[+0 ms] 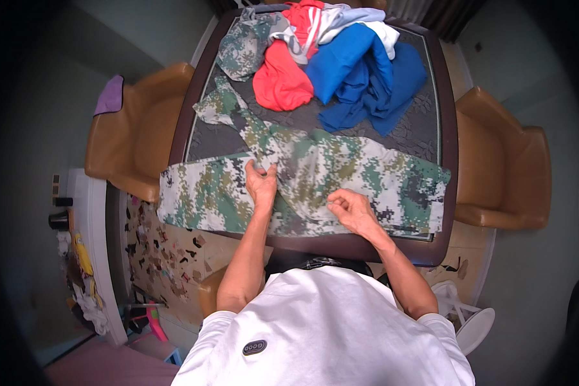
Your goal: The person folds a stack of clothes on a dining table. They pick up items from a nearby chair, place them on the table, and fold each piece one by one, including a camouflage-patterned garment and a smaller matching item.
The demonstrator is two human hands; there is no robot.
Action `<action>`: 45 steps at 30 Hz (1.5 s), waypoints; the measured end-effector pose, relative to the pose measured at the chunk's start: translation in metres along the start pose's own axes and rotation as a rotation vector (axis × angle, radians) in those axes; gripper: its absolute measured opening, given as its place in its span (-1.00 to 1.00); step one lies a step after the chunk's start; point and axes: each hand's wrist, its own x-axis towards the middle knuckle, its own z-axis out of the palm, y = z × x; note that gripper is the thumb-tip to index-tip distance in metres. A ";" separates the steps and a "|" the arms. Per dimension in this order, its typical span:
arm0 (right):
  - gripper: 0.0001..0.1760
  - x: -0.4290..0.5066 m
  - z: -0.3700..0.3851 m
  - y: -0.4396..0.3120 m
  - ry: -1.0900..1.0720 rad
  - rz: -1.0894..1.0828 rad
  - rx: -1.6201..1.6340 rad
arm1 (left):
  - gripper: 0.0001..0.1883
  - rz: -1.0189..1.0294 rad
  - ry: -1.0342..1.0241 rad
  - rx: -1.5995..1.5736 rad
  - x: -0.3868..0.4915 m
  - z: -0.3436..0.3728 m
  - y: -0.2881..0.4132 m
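Note:
A camouflage garment (337, 159), looking like trousers, lies spread across the near part of the table. One long section reaches the left edge and another the right edge, while a narrower piece extends toward the back left. My left hand (261, 186) is over the middle of the cloth, thumb and fingers apart, with no fabric visibly pinched. To its right, my right hand (354, 210) hovers at or just above the garment's near side. Its fingers are loosely curled, with a small gap at the thumb; whether the fingertips touch the fabric is unclear.
Heaped at the table's far side are red clothing (282, 79), blue clothing (362, 67) and another camouflage piece (248, 48). Brown chairs flank the dark-rimmed table (451, 193) at left (149, 125) and right (497, 159). Scraps (164, 255) litter the floor. A white stool (473, 328) stands behind right.

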 end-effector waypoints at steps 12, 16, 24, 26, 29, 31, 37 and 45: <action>-0.53 0.039 0.137 -0.022 -0.151 0.672 1.468 | -0.82 -0.325 -0.573 -0.679 0.004 -0.047 0.031; -0.64 0.045 0.163 -0.020 0.188 0.649 1.636 | -0.88 -0.339 -0.696 -0.706 0.006 -0.062 0.010; -0.87 0.040 0.161 -0.029 0.281 0.608 1.518 | -0.94 -0.389 -0.506 -0.807 0.074 -0.048 0.013; -0.87 0.041 0.158 -0.037 0.231 0.549 1.502 | -0.90 -0.364 -0.465 -0.827 0.091 -0.065 0.025; -0.87 0.030 0.154 -0.044 0.151 0.472 1.485 | -0.85 -0.052 -0.442 -0.890 0.083 -0.102 0.050; -0.87 0.024 0.152 -0.042 0.076 0.462 1.489 | -0.78 0.071 -0.356 -0.828 0.061 -0.132 0.054; -0.81 0.002 0.168 -0.004 0.016 0.829 1.318 | -0.80 -0.433 -0.095 -0.658 -0.017 -0.185 -0.059; -0.76 0.000 0.169 -0.007 -0.010 0.811 1.211 | -0.80 -0.508 -0.003 -0.684 0.008 -0.184 -0.045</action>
